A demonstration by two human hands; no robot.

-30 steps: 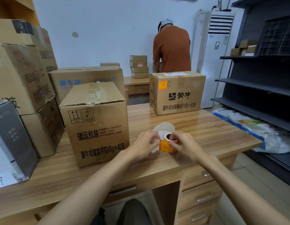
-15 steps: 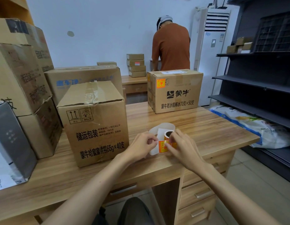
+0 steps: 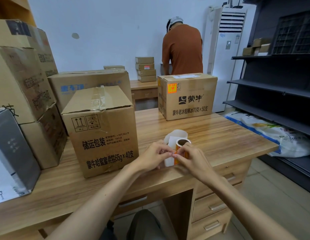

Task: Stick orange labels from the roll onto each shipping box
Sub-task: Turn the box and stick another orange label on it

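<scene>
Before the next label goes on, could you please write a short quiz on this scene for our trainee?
1. True or false: the label roll lies untouched, clear of the left hand and right hand.
2. Which box shows an orange label? A, the near carton; B, the far carton; C, the grey box at the left.
3. Fill in: as seen, that label sits near the carton front's top ___ corner.
Key: 1 false, both hands pinch at it; 2 B; 3 left.

Roll (image 3: pixel 182 142) on desk (image 3: pixel 220 135) front, box (image 3: pixel 102 135) to left, 2nd box (image 3: pixel 188 99) behind-right, prob. apart
</scene>
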